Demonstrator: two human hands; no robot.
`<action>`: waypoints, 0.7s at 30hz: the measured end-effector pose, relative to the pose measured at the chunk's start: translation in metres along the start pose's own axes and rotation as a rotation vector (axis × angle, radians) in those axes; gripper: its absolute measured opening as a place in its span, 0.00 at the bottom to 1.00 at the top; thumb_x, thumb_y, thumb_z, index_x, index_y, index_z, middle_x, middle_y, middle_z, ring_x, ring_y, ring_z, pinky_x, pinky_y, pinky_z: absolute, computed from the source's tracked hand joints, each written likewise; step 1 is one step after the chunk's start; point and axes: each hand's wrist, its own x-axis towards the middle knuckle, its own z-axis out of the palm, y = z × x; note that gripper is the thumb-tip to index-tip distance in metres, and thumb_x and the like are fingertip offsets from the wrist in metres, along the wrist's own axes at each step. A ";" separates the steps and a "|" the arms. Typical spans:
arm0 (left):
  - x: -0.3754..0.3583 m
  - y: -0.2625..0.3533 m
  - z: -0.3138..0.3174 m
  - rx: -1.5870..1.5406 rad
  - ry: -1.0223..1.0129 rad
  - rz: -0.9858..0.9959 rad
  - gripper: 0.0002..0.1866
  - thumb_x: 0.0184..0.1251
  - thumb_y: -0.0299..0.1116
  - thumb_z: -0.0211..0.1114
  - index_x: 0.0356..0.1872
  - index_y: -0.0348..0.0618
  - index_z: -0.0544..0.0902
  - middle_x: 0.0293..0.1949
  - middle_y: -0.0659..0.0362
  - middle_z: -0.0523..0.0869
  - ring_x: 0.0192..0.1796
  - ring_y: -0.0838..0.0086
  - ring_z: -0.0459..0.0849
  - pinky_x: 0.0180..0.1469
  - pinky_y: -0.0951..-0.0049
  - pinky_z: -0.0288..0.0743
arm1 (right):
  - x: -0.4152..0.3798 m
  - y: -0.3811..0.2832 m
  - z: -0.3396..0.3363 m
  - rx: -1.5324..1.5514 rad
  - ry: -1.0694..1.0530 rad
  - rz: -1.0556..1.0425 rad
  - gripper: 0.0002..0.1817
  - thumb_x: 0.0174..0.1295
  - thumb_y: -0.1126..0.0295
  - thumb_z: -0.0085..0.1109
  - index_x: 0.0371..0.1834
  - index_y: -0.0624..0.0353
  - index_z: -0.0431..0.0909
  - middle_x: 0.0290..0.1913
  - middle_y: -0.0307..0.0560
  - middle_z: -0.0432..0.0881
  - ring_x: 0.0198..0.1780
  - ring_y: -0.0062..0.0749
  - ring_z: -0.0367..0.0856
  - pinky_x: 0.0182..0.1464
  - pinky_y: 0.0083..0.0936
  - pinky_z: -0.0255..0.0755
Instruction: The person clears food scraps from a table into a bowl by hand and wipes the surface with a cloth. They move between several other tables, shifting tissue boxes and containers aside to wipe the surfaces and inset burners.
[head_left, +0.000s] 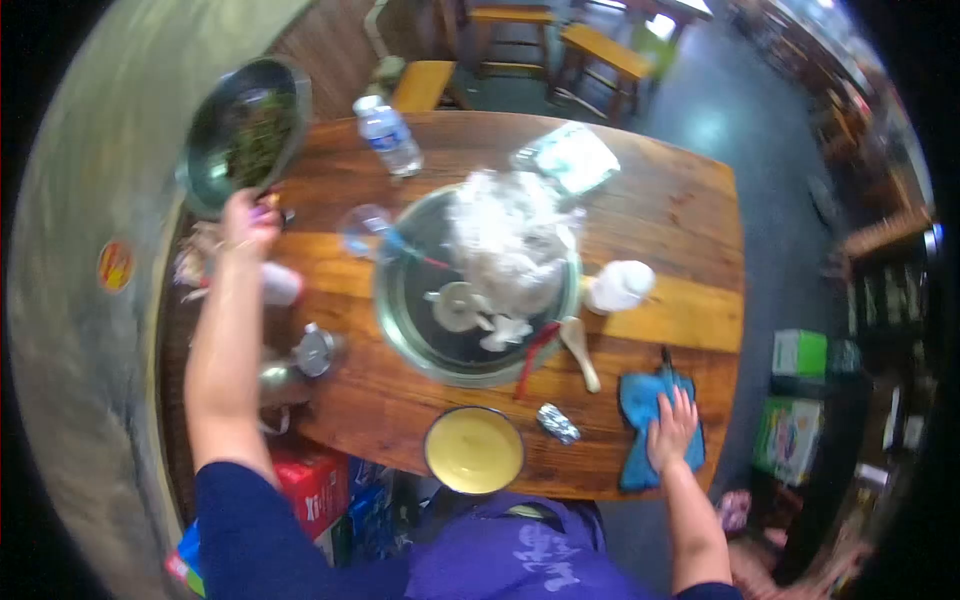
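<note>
1. L hand [247,222] is raised at the far-left edge of the wooden table [680,200], fingers closed on the rim of a dark metal bowl [205,165] w/ dark greens inside; the bowl is tilted and held up off the table.
2. R hand [672,428] lies flat, fingers spread, on a blue cloth [635,400] at the near-right table edge. Holds nothing.
3. Center of the table: big round metal pan [400,320] w/ a white crumpled bag or plastic [510,240] piled in its far half, plus small white bits near the middle.
4. Near edge, betw. the arms: bowl of yellow stuff [473,450]; a small foil piece [558,423] just beside it to the right.
5. Wooden spoon [580,350] and a red utensil [533,362] rest by the pan's right rim.
6. Water bottle [388,135] stands far side, near the raised bowl.
7. White lidded jar [618,286] sits right of the pan.
8. Picture is blurry; small items at the left table edge can't be told.
</note>
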 end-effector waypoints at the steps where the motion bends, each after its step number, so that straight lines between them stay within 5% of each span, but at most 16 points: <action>1: -0.019 0.010 -0.004 0.037 -0.135 0.013 0.13 0.65 0.29 0.56 0.48 0.35 0.77 0.28 0.55 0.83 0.22 0.78 0.76 0.16 0.80 0.63 | 0.021 0.012 0.011 -0.029 0.039 0.084 0.31 0.60 0.66 0.59 0.70 0.51 0.69 0.77 0.52 0.61 0.78 0.51 0.54 0.78 0.54 0.43; 5: -0.134 0.010 0.010 0.085 0.042 0.125 0.10 0.65 0.31 0.59 0.45 0.40 0.78 0.34 0.52 0.85 0.22 0.79 0.76 0.12 0.84 0.61 | 0.157 0.041 0.032 -0.127 0.115 0.585 0.32 0.67 0.54 0.51 0.76 0.39 0.63 0.80 0.46 0.58 0.80 0.45 0.53 0.75 0.60 0.47; 7: -0.207 -0.015 0.016 0.051 0.054 0.045 0.08 0.65 0.30 0.61 0.43 0.43 0.79 0.34 0.54 0.87 0.22 0.81 0.78 0.13 0.85 0.63 | 0.222 0.042 0.020 -0.102 0.125 0.622 0.32 0.67 0.52 0.50 0.76 0.37 0.63 0.79 0.47 0.59 0.80 0.47 0.54 0.75 0.62 0.46; 9: -0.279 -0.051 0.020 0.085 0.129 0.047 0.06 0.65 0.32 0.61 0.40 0.46 0.80 0.30 0.57 0.86 0.21 0.82 0.78 0.12 0.85 0.64 | 0.267 0.028 0.001 -0.046 0.060 0.481 0.30 0.67 0.53 0.49 0.74 0.37 0.67 0.79 0.48 0.59 0.80 0.49 0.53 0.76 0.61 0.44; 13: -0.406 -0.130 0.044 0.007 0.359 -0.135 0.07 0.63 0.37 0.61 0.35 0.46 0.81 0.24 0.59 0.87 0.15 0.80 0.78 0.10 0.83 0.67 | 0.296 -0.003 0.013 0.030 -0.016 -0.315 0.27 0.66 0.52 0.49 0.69 0.38 0.73 0.78 0.47 0.62 0.80 0.47 0.52 0.77 0.60 0.41; 15: -0.444 -0.165 0.034 -0.008 0.379 -0.191 0.09 0.62 0.39 0.59 0.28 0.48 0.82 0.20 0.62 0.85 0.13 0.81 0.77 0.09 0.83 0.66 | 0.297 -0.011 0.021 0.145 0.043 -0.406 0.28 0.66 0.53 0.50 0.70 0.39 0.72 0.78 0.46 0.62 0.80 0.45 0.53 0.78 0.58 0.42; 16: -0.462 -0.176 0.034 -0.049 0.347 -0.281 0.10 0.61 0.40 0.59 0.25 0.48 0.81 0.18 0.65 0.84 0.13 0.79 0.77 0.10 0.75 0.71 | 0.307 -0.004 0.019 0.148 0.033 -0.438 0.28 0.66 0.54 0.49 0.71 0.39 0.72 0.78 0.46 0.62 0.80 0.44 0.53 0.78 0.57 0.42; 19: -0.515 -0.199 0.075 -0.070 0.312 -0.328 0.08 0.63 0.40 0.60 0.32 0.49 0.81 0.18 0.67 0.80 0.12 0.84 0.66 0.11 0.82 0.59 | 0.364 0.027 0.011 0.050 -0.011 -0.492 0.29 0.67 0.55 0.49 0.72 0.41 0.70 0.79 0.46 0.61 0.80 0.42 0.54 0.78 0.57 0.44; 21: -0.549 -0.198 0.035 -0.078 0.371 -0.238 0.11 0.62 0.36 0.59 0.41 0.43 0.83 0.27 0.60 0.86 0.20 0.77 0.80 0.15 0.78 0.72 | 0.436 0.067 0.006 -0.055 -0.054 -0.296 0.28 0.69 0.59 0.45 0.74 0.41 0.68 0.80 0.44 0.58 0.81 0.40 0.53 0.79 0.56 0.43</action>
